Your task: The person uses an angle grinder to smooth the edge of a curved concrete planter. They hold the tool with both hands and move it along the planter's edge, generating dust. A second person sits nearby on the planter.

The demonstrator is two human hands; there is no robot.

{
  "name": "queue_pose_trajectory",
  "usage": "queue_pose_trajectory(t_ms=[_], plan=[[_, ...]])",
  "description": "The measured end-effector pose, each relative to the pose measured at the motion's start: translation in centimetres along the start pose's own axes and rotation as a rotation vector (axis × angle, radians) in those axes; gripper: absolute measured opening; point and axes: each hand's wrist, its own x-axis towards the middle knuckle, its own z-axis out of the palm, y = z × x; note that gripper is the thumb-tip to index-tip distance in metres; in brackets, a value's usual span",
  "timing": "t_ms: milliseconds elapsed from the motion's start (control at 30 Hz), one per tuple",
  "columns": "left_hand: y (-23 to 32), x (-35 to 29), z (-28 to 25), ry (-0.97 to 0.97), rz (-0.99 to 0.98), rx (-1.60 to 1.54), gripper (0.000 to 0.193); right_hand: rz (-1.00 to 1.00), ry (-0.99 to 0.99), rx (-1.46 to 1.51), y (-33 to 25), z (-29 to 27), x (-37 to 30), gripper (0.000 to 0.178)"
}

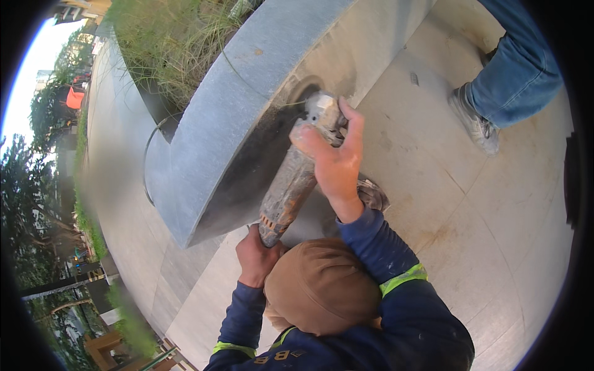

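Neither of my own hands shows in the head view. The hands in front of me belong to a person in a brown cap (325,287) and a navy jacket (427,321) with bright yellow bands, seen from above. This person grips a dusty angle grinder (291,188) with orange vents. The person's right hand (337,157) wraps round its head end, and the left hand (257,256) holds its rear end. The grinder's head is against the side face of a grey stone curb (247,80). Its disc is mostly hidden, and the stone around it looks dusty.
Dry grass (179,43) grows behind the curb. At the upper right are another leg in blue jeans (520,86) and a grey shoe (476,117) on the pale paving (458,204). A thin cable (146,161) loops by the curb. Trees (37,204) line the left.
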Motion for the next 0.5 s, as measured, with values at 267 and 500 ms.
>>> queue_pose_trajectory(t_ms=[267,500], plan=[[-0.3,0.0,1.4,-0.135,-0.051,0.068,0.028,0.122,0.044,-0.175,2.9,-2.4,0.5,0.068],[0.5,0.1,0.8,-0.050,0.004,0.026,0.027,0.038,0.004,-0.205,0.4,-1.9,0.8,0.068]])
